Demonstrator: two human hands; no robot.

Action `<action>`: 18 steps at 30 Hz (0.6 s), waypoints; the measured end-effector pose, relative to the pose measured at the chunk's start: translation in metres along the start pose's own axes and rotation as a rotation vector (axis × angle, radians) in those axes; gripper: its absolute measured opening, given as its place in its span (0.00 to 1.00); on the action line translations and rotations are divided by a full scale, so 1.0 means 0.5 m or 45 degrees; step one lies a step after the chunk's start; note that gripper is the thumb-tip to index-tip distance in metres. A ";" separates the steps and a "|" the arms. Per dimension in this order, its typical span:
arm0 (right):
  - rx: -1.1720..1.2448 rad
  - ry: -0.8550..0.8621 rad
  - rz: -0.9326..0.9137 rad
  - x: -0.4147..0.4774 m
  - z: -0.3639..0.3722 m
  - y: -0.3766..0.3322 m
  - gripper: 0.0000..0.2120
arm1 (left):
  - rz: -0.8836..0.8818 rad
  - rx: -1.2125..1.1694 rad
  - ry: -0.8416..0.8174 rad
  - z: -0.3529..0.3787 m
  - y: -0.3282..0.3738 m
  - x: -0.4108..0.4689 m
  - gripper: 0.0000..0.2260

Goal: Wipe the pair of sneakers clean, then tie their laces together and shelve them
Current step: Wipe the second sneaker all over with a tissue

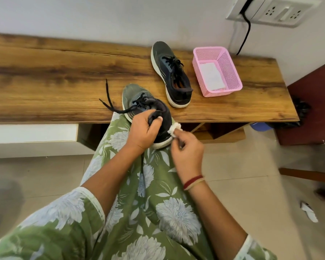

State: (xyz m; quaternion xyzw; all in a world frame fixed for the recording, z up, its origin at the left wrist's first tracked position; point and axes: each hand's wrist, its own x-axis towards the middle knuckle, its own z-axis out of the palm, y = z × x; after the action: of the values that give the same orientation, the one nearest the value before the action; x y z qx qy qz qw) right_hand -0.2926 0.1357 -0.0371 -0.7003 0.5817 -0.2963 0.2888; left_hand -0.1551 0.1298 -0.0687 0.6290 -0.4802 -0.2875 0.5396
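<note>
A dark grey sneaker (137, 99) with a white sole rests on my knee, its toe pointing away over the wooden bench edge. My left hand (142, 131) grips it at the heel collar. My right hand (187, 149) pinches a small white wipe (174, 128) against the heel's right side. Its black laces (109, 102) trail loose onto the bench. The second sneaker (174, 76) lies on the bench, to the right and further back, laces untied.
The long wooden bench (54, 76) runs along the white wall. A pink mesh basket (217, 71) holding white wipes stands right of the second sneaker. A black cable (245, 36) hangs from a wall socket. A dark red cabinet (311, 104) stands at the right.
</note>
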 end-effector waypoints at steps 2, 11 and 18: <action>-0.003 -0.012 -0.056 -0.031 0.006 -0.006 0.12 | 0.007 0.036 0.032 0.001 -0.001 0.000 0.12; 0.510 0.251 0.209 -0.033 -0.030 0.025 0.15 | -0.080 0.709 -0.086 0.066 0.096 0.052 0.12; 0.492 0.223 0.429 0.075 -0.003 0.064 0.13 | 0.105 1.095 -0.365 0.045 0.112 0.163 0.23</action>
State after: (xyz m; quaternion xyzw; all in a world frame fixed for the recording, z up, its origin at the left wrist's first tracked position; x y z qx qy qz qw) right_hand -0.3089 0.0938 -0.0571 -0.4972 0.6455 -0.4090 0.4109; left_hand -0.1609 0.0485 -0.0081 0.7301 -0.6505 -0.1242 0.1684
